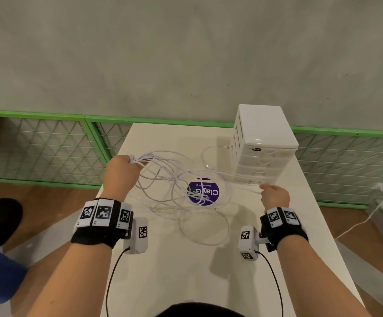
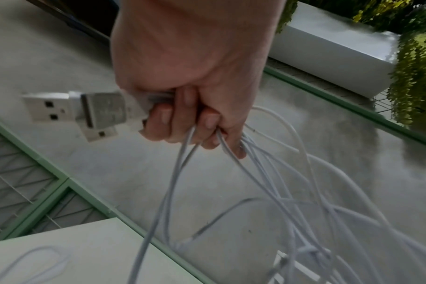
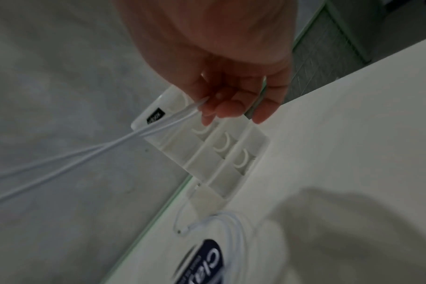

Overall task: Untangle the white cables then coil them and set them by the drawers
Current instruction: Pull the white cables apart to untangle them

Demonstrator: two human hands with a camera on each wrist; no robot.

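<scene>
The white drawers (image 1: 265,145) stand upright at the far right part of the worktop (image 1: 186,271), with several shallow compartments one above another; their fronts are not clear enough to tell what is inside. The white cables (image 1: 181,179) hang and lie as a loose tangle of loops between the two hands, over a round purple sticker (image 1: 203,191) on the worktop; one loop rests flat on the surface nearer to the person, and another end with a small plug lies just beside the left side of the drawers. The left hand (image 1: 123,171) is raised over the left edge of the worktop with the fingers curled tightly around a bundle of strands; in the left wrist view two USB plugs (image 2: 85,111) stick out of this fist on one side, and the strands fall out on the other side. The right hand (image 1: 275,196) is close in front of the lowest drawer; its fingertips (image 3: 212,111) pinch two strands, which run straight toward the left hand.
</scene>
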